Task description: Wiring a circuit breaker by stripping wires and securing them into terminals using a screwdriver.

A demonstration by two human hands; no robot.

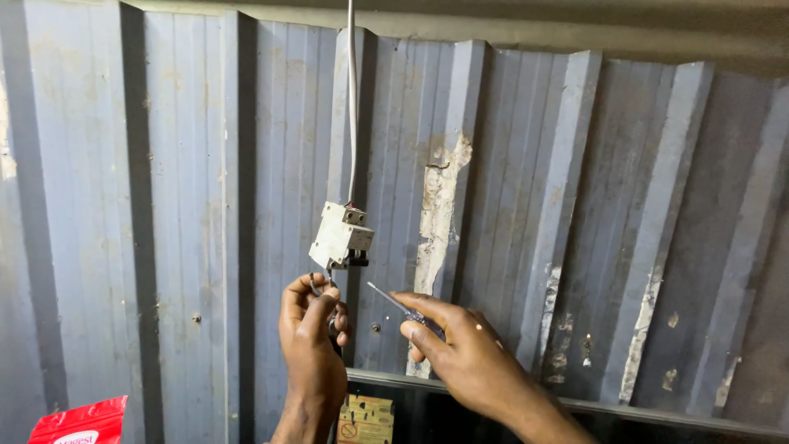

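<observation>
A white circuit breaker [341, 237] with a black lever hangs tilted from a white cable [352, 99] against a grey corrugated metal wall [575, 205]. My left hand [312, 345] is just under the breaker, fingers pinched on thin wires [316, 285] at its underside. My right hand [456, 345] holds a small screwdriver [394, 304], its tip pointing up-left toward the breaker without touching it.
A patch of peeled paint [440, 205] runs down the wall right of the breaker. A dark ledge [657, 415] crosses the bottom right. A red packet [78, 421] lies at the bottom left, and a yellow printed box [366, 418] sits below my hands.
</observation>
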